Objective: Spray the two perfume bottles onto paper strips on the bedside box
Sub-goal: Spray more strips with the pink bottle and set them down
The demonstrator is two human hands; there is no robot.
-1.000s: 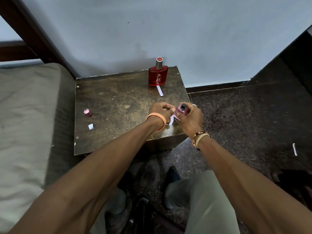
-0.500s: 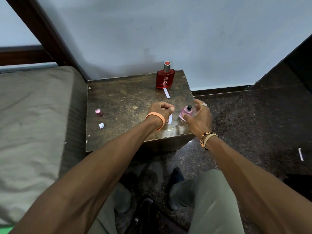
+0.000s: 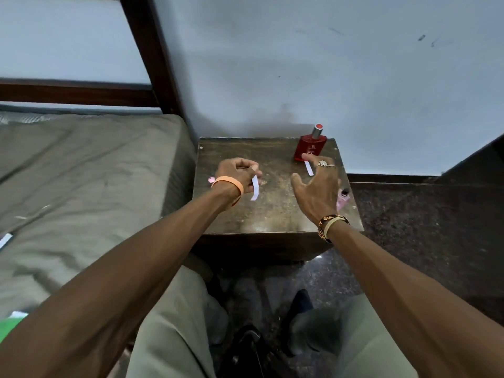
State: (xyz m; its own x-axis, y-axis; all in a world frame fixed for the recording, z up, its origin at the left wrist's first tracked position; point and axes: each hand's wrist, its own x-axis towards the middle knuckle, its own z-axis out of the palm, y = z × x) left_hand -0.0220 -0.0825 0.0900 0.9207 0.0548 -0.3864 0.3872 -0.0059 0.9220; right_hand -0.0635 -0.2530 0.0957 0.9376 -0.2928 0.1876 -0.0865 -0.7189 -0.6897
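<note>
Our left hand [image 3: 237, 174] is closed in a pinch on a narrow white paper strip [image 3: 255, 187], which hangs down from the fingertips above the left half of the dark, worn wooden bedside box [image 3: 272, 211]. Our right hand [image 3: 317, 186] is spread wide and holds nothing, its forefinger stretched toward the back right corner of the box, where the square red glass perfume bottle with a silver neck and red cap [image 3: 310, 144] stands upright. The fingertip looks close to the bottle's base, though we cannot tell whether it touches.

We judge that the pink bottle's turn is done and that the red one is in hand: the small pink perfume bottle with a black sprayer [image 3: 342, 197] sits at the right edge of the box, partly hidden behind our right palm. A second white paper strip [image 3: 309, 168] lies flat just in front of the red bottle.

Next, we would wrap the right hand around the red bottle and aim its nozzle at a strip. A small pink cap [image 3: 210, 179] shows near the left edge, beside our wrist.
</note>
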